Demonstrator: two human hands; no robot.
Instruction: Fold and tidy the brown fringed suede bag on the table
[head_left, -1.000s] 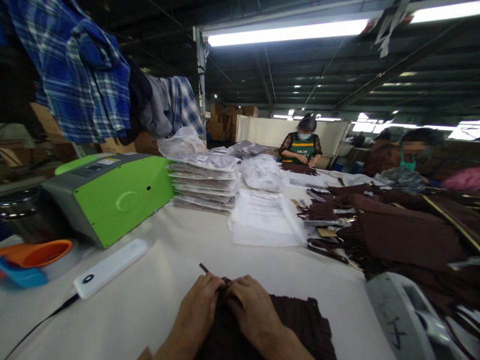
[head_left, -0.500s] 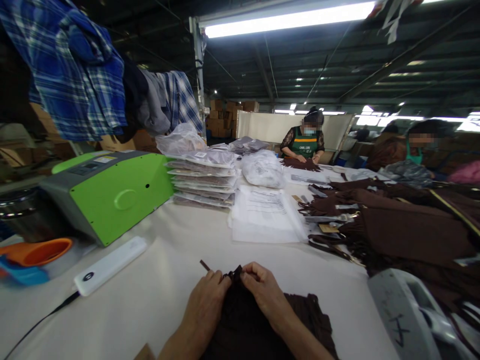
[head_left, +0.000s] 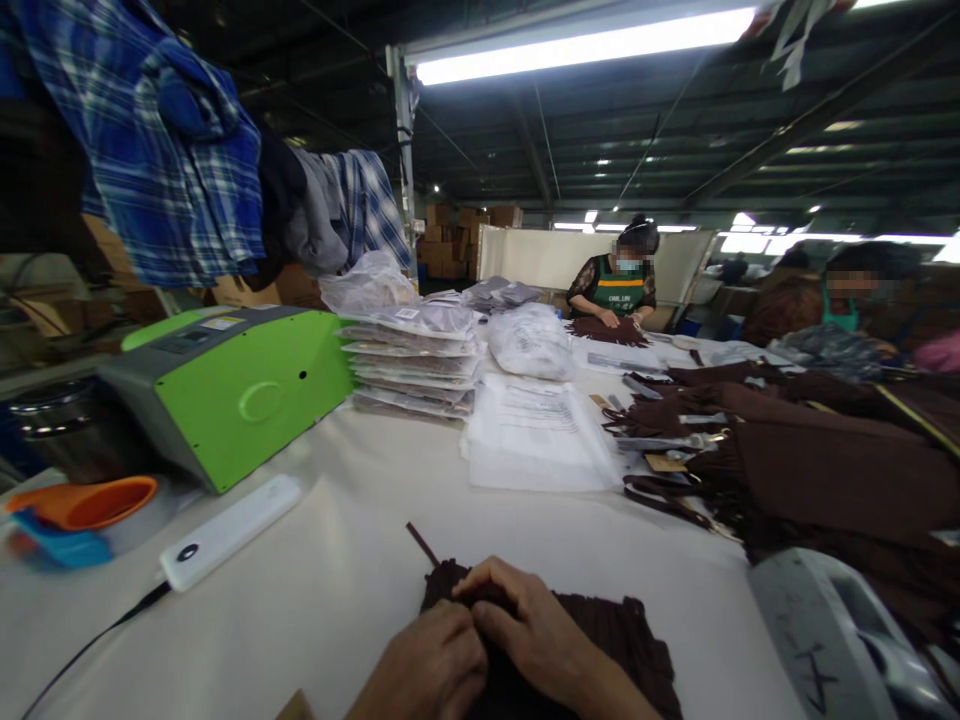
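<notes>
A dark brown pleated garment (head_left: 600,640) lies on the white table (head_left: 337,580) at the bottom centre, with a thin brown strap sticking out at its far left corner. My left hand (head_left: 431,665) and my right hand (head_left: 525,625) sit close together on the garment's near edge. Both have their fingers curled and pinched on the brown fabric. The hands touch each other, and the cloth between them is mostly hidden.
A green and grey machine (head_left: 232,390) stands at the left, with a white power bank (head_left: 229,530) and an orange cup (head_left: 86,500) near it. Stacked bagged garments (head_left: 412,365), paper sheets (head_left: 536,430) and a brown clothing pile (head_left: 810,460) lie beyond. Two people work at the far end.
Both hands have dropped back toward me and lowered the bunched fabric onto the table. The camera has shifted slightly.
</notes>
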